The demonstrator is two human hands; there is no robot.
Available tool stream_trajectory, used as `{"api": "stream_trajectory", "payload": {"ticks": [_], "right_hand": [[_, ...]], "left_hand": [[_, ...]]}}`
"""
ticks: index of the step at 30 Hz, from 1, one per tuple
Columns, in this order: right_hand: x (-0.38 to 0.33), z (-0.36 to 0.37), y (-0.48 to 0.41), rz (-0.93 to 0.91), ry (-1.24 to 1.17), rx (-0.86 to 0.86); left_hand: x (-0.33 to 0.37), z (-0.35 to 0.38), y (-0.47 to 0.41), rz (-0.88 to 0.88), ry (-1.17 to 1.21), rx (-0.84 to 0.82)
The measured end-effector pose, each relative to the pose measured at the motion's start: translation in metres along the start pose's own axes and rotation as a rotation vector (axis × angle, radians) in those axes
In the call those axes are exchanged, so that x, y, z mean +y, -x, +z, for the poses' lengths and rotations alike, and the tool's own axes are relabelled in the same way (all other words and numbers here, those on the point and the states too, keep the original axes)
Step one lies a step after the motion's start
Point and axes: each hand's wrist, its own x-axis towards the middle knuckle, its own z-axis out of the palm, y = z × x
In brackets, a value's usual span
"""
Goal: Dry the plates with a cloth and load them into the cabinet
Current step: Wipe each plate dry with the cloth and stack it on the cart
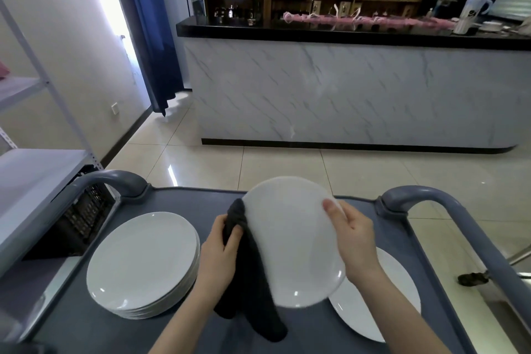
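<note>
Plate (290,241) held over the surface (86,333).
Left hand (221,250) clamps a cloth (253,282) against the plate's left rim; right hand (356,238) grips its right rim. A stack (143,259) sits left.

The person is showing two bare forearms, and the left hand (221,250) and right hand (356,236) are showing bare too, with short plain nails.

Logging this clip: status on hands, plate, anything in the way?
Left hand grips cloth against plate rim. Right hand holds plate, tilted, above cart. Stack to left, lone plate below right; nothing blocking.
</note>
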Motion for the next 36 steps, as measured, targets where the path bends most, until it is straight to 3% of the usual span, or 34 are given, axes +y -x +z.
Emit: {"api": "stream_trajectory", "payload": {"ticks": [5, 9, 11, 16, 21, 24, 27, 31, 36], "right_hand": [[0.005, 0.025, 0.017, 0.17, -0.213, 0.363], [0.008, 0.04, 0.027, 0.197, -0.35, 0.474], [0.011, 0.037, 0.031, 0.122, -0.258, 0.39], [0.025, -0.002, 0.034, -0.096, 0.125, -0.006], [0.026, -0.026, 0.027, -0.867, 0.809, -0.323], [0.02, -0.025, 0.021, -1.079, 1.034, -0.384], [0.017, -0.02, 0.018, -1.3, 1.068, -0.343], [0.016, -0.018, 0.02, -1.39, 1.066, -0.411], [0.012, -0.012, 0.026, -1.255, 0.976, -0.41]], "left_hand": [[-0.007, 0.025, 0.018, -0.196, 0.195, 0.105], [-0.006, 0.04, 0.025, -0.278, 0.331, 0.115], [-0.005, 0.037, 0.02, -0.299, 0.356, 0.114], [-0.008, 0.016, 0.003, -0.272, 0.322, 0.147], [-0.012, 0.001, -0.007, -0.282, 0.26, 0.1], [-0.015, -0.004, -0.01, -0.3, 0.246, 0.056], [-0.018, -0.007, -0.014, -0.311, 0.219, -0.003], [-0.021, -0.011, -0.014, -0.342, 0.256, -0.046], [-0.027, -0.014, -0.005, -0.395, 0.4, 0.035]]}}
